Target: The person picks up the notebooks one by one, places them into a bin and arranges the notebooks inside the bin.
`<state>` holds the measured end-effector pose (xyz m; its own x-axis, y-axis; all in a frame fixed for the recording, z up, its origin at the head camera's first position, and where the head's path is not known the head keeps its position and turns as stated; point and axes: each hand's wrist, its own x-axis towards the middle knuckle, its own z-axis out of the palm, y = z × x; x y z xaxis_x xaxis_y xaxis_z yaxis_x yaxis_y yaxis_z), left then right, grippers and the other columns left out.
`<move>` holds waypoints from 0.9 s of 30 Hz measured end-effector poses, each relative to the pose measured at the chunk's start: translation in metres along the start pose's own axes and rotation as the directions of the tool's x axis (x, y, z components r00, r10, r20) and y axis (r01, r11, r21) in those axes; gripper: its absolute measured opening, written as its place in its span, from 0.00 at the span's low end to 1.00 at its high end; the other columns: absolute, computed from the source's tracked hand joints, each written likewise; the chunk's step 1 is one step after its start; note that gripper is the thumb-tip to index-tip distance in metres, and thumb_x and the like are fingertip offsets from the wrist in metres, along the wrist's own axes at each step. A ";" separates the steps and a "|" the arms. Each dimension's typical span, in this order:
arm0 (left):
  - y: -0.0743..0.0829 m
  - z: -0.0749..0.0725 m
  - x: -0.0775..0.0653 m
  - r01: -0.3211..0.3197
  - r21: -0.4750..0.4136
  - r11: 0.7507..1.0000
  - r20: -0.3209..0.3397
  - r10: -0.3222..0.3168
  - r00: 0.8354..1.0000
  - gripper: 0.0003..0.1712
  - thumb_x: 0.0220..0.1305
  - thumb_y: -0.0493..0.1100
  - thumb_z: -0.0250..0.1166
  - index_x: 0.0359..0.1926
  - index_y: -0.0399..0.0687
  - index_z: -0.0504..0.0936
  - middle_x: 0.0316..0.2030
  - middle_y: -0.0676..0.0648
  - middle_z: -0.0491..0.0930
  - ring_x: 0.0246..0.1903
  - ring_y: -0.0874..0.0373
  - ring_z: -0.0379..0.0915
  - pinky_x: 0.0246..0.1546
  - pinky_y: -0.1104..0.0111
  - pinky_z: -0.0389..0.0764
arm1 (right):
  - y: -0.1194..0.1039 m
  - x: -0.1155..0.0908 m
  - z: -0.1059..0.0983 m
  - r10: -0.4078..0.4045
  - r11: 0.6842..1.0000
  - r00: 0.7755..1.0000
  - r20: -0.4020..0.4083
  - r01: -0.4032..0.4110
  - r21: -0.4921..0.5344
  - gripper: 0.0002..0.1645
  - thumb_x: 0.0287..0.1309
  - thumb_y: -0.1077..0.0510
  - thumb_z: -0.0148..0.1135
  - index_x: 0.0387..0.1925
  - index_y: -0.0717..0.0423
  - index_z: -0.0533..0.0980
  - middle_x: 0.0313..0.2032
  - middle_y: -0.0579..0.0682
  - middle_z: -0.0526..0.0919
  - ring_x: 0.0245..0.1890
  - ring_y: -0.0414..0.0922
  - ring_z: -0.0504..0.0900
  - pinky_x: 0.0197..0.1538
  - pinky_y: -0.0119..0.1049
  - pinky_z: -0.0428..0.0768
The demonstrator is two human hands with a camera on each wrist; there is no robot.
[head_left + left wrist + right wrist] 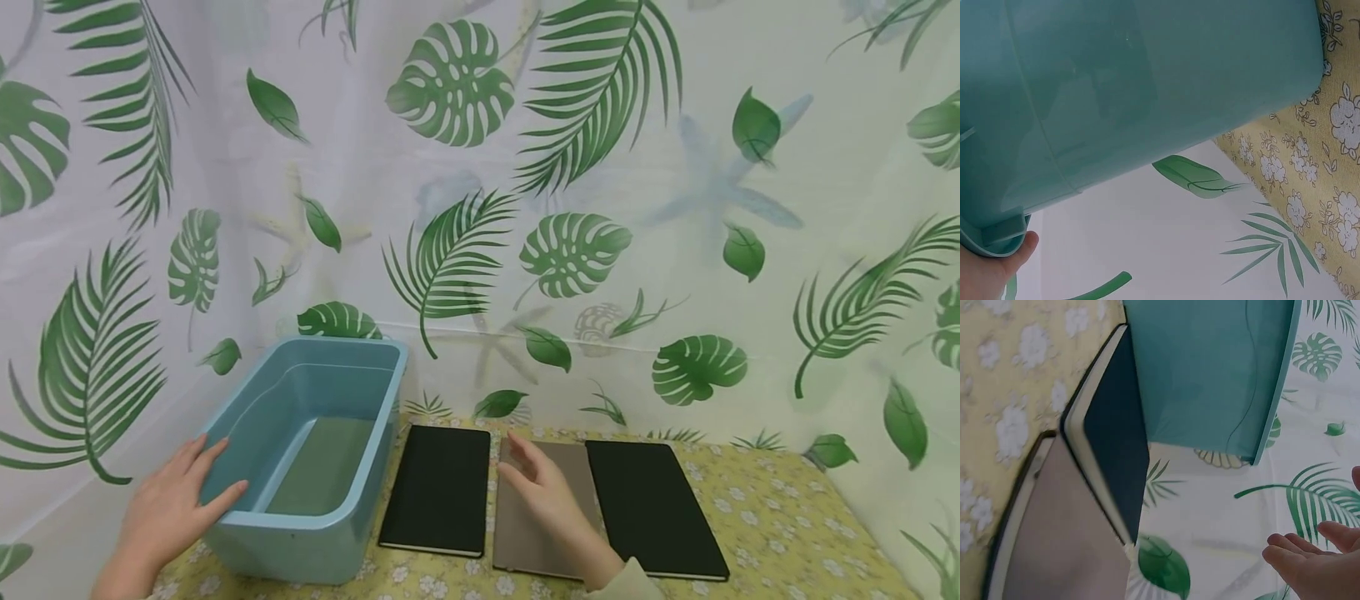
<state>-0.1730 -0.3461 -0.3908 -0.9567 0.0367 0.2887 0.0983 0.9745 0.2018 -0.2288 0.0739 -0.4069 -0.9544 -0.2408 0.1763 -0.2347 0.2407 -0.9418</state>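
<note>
The hands are apart: the left hand [174, 504], fingers spread, rests on the rectangular blue-green plastic tub [292, 522]; the empty right hand [546, 496] hovers above the taupe notebook [521, 532], right of the tub between two black notebooks [437, 492]. Gripping opposite edges seems surest.

Soft light, head view cooler at left, warmer at right, wrist views dimmer, tablecloth [1041, 381] blurred in the right
</note>
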 end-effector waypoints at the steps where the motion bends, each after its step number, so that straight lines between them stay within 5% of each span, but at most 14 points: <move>1: 0.000 0.000 0.000 0.000 0.001 1.000 0.000 0.000 1.000 0.42 0.55 0.65 0.53 0.58 0.34 0.66 0.56 0.26 0.59 0.54 0.33 0.55 0.40 0.39 0.63 | 0.002 -0.001 -0.002 0.000 1.000 1.000 -0.008 0.000 -0.007 0.34 0.59 0.53 0.54 0.62 0.66 0.57 0.59 0.65 0.61 0.59 0.59 0.60 0.58 0.50 0.61; 27: 0.000 -0.001 -0.001 0.002 0.005 1.000 0.025 -0.002 1.000 0.43 0.56 0.65 0.52 0.58 0.33 0.64 0.55 0.26 0.59 0.54 0.31 0.53 0.40 0.36 0.60 | 0.033 -0.020 -0.047 0.098 0.983 0.987 -0.124 -0.115 -0.141 0.32 0.56 0.54 0.57 0.61 0.61 0.61 0.56 0.63 0.66 0.56 0.56 0.65 0.56 0.48 0.66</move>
<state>-0.1715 -0.3468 -0.3901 -0.9634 0.0403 0.2650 0.0952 0.9756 0.1978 -0.2262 0.1308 -0.4278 -0.9883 -0.0974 0.1176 -0.1469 0.3966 -0.9062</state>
